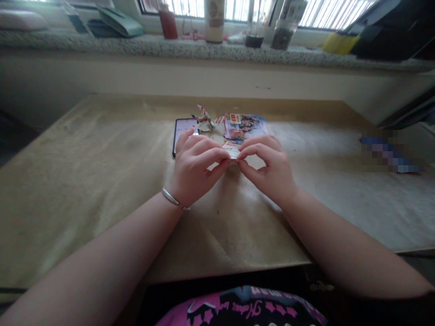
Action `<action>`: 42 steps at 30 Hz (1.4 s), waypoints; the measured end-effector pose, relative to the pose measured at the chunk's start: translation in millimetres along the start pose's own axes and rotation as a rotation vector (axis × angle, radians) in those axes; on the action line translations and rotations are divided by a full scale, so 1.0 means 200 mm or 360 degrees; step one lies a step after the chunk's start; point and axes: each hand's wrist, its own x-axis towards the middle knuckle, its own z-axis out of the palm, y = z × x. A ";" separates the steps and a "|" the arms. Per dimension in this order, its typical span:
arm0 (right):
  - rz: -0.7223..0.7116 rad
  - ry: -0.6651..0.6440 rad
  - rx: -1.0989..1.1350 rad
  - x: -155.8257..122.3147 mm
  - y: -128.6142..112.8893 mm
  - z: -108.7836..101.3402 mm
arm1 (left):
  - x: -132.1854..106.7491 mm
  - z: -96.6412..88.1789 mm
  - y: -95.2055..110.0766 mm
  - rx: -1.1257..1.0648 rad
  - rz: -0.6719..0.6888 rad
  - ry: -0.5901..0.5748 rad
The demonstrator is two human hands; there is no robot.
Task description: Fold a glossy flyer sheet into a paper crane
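Paper strip (233, 151) between both hands (197, 167) (268, 170)

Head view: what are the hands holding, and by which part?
The left hand and right hand pinch a small piece of printed paper by opposite ends.

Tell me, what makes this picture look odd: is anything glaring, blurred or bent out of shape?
In the head view, the window glares while the room stays dim; a pixelated patch hides something at the right; the stone sill looks slightly bowed, suggesting wide-angle distortion; the left hand, right hand and the paper they pinch look fairly sharp.
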 end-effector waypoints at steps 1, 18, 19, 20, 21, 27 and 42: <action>-0.0017 -0.0001 -0.0023 0.00 0.00 0.00 | 0.00 0.00 0.00 0.0014 0.0023 -0.0003; -0.0177 0.0030 -0.0016 0.00 0.00 0.02 | 0.01 0.00 0.04 0.0243 0.0168 -0.0015; -0.0150 0.0024 -0.0011 0.00 0.00 0.02 | 0.01 0.00 0.04 0.0223 0.0146 -0.0023; -0.0123 0.0015 -0.0011 0.00 0.00 0.02 | 0.01 0.01 0.03 0.0205 0.0120 -0.0032; -0.0103 0.0004 -0.0013 0.00 0.00 0.02 | 0.01 0.01 0.03 0.0191 0.0104 -0.0042; -0.0099 -0.0078 -0.0052 -0.01 0.03 0.03 | 0.00 0.02 0.02 0.0237 0.0145 -0.0066; -0.0138 -0.0116 -0.0107 0.00 0.03 0.01 | 0.00 0.03 0.03 0.0158 0.0134 -0.0107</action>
